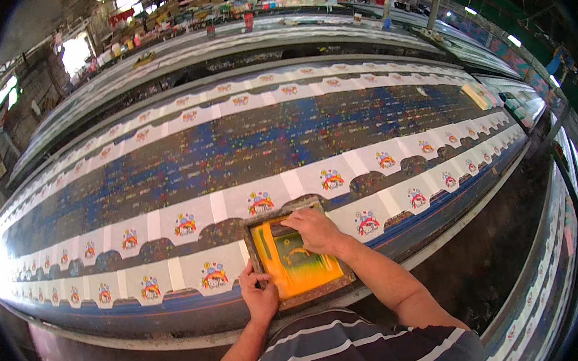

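Observation:
A small wooden-framed printing screen, wet with yellow and green ink, lies flat on a white fabric piece on the long print table. My left hand grips the frame's near left edge. My right hand reaches inside the frame at its far side, fingers closed over something I cannot make out against the mesh. White fabric pieces with a rainbow print lie in rows to both sides of the screen.
The table's middle is dark blue with paint specks. More long tables run parallel behind it, with jars and clutter at the back. A dark aisle runs to my right, beside another table.

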`<move>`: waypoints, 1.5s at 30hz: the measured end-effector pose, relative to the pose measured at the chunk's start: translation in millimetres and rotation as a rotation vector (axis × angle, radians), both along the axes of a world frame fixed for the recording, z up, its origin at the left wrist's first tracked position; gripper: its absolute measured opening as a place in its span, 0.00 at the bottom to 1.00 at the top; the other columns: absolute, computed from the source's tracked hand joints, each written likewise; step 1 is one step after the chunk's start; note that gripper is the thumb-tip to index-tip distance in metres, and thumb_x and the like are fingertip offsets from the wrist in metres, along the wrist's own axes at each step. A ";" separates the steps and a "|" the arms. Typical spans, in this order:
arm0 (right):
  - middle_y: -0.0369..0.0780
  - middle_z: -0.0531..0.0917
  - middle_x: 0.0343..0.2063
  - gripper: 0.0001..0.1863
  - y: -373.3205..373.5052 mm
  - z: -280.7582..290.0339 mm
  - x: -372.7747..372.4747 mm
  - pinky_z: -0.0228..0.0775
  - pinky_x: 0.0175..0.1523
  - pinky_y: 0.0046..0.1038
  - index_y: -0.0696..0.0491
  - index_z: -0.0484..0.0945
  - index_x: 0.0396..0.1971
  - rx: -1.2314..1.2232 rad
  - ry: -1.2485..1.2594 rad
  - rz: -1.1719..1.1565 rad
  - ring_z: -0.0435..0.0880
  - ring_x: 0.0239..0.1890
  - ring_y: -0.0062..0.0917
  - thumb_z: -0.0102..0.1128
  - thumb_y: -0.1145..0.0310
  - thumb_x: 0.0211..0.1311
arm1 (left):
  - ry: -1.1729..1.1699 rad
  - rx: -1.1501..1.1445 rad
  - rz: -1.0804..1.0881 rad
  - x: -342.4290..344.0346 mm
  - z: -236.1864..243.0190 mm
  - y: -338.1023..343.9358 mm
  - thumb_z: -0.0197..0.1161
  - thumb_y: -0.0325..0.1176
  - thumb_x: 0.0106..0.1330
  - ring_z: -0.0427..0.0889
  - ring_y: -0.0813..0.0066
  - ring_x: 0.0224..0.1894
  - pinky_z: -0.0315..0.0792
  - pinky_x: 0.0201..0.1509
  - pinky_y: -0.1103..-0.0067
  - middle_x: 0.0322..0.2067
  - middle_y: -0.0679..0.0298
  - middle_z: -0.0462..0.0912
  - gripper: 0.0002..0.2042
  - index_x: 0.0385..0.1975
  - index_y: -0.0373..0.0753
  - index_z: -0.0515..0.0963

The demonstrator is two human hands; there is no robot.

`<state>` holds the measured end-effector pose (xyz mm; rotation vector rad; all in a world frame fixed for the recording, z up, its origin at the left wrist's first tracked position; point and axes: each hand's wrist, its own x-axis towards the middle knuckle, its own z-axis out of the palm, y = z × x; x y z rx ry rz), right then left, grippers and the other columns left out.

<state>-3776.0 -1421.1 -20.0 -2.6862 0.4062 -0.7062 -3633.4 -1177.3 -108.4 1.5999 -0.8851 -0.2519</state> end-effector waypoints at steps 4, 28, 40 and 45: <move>0.45 0.90 0.53 0.27 -2.5 -7.5 -4.1 0.77 0.68 0.48 0.53 0.88 0.60 0.014 0.109 0.012 0.87 0.60 0.47 0.73 0.76 0.58 | 0.022 0.023 0.015 0.0 -4.4 -0.7 0.70 0.16 0.55 0.78 0.40 0.75 0.67 0.81 0.55 0.71 0.36 0.80 0.11 0.33 0.40 0.86; 0.46 0.85 0.62 0.25 126.2 -0.5 -126.1 0.75 0.75 0.47 0.53 0.87 0.64 0.166 -0.105 -0.043 0.83 0.68 0.48 0.78 0.68 0.67 | 0.109 -0.044 -0.027 4.4 -0.5 -1.6 0.71 0.13 0.54 0.76 0.41 0.80 0.66 0.85 0.56 0.75 0.37 0.78 0.16 0.41 0.37 0.85; 0.46 0.88 0.63 0.22 68.5 -46.6 -252.2 0.74 0.77 0.45 0.55 0.88 0.62 0.543 -0.364 -0.304 0.84 0.70 0.45 0.76 0.76 0.68 | -0.013 -0.075 -0.034 -81.9 20.1 -65.3 0.68 0.12 0.58 0.78 0.47 0.80 0.71 0.81 0.62 0.78 0.41 0.78 0.16 0.44 0.38 0.86; 0.46 0.88 0.65 0.24 26.9 -43.1 -314.1 0.71 0.80 0.48 0.54 0.87 0.62 0.513 -0.335 -0.288 0.82 0.72 0.49 0.77 0.77 0.66 | 0.059 -0.026 -0.043 -143.1 11.0 -107.5 0.68 0.11 0.58 0.76 0.51 0.81 0.69 0.83 0.64 0.78 0.44 0.79 0.17 0.43 0.39 0.85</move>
